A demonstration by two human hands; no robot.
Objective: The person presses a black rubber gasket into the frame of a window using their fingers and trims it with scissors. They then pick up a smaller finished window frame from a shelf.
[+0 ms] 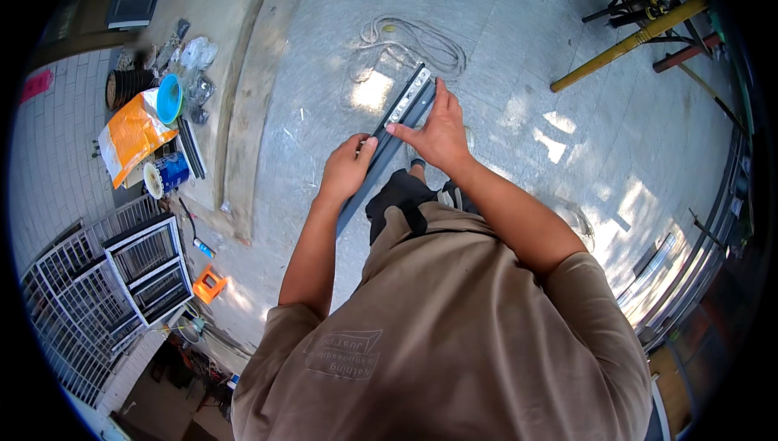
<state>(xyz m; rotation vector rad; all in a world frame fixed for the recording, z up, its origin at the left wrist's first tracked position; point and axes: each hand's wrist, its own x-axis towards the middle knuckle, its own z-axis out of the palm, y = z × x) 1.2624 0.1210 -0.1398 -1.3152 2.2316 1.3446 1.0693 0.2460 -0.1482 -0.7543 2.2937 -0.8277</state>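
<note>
A long dark grey metal profile slants in front of me, its far end pointing up and to the right. On its far end lies a silver metal strip with a row of holes. My left hand is closed around the profile partway along, thumb on top. Nearer the far end, my right hand grips the profile from the right. Its thumb presses beside the strip and its fingers reach along the outer side. The undersides of both grips are hidden.
A pale rope lies coiled on the grey floor beyond the profile. At left are an orange-white sack, a light blue bowl, an orange stool and metal window frames. A yellow beam extends at upper right.
</note>
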